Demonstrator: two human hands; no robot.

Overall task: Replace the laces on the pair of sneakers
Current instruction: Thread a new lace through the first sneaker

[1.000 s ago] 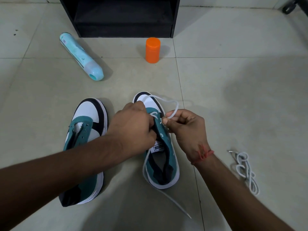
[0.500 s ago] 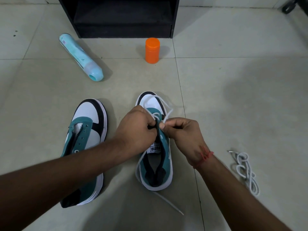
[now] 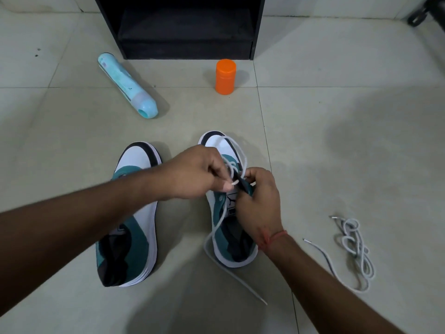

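Two teal, white and black sneakers stand on the tiled floor. The left sneaker [image 3: 138, 208] has no lace, and my left forearm crosses over it. Both hands work over the right sneaker [image 3: 231, 239]. My left hand [image 3: 199, 172] pinches the tip of a white lace [image 3: 237, 147] above the eyelets. My right hand [image 3: 258, 201] grips the shoe's right eyelet flap and the lace beside it. The lace loops over the toe, and its other end trails along the shoe's left side to the floor.
A loose bundle of white lace [image 3: 354, 249] lies on the floor to the right. A pale blue bottle [image 3: 127, 85] lies on its side at the far left, an orange container [image 3: 225, 76] stands behind the shoes, and a black shelf unit [image 3: 183, 27] stands at the back.
My left hand has drawn the lace tip out to the left and up from the eyelets. The lace loop over the toe has changed shape. My right hand stays on the flap.
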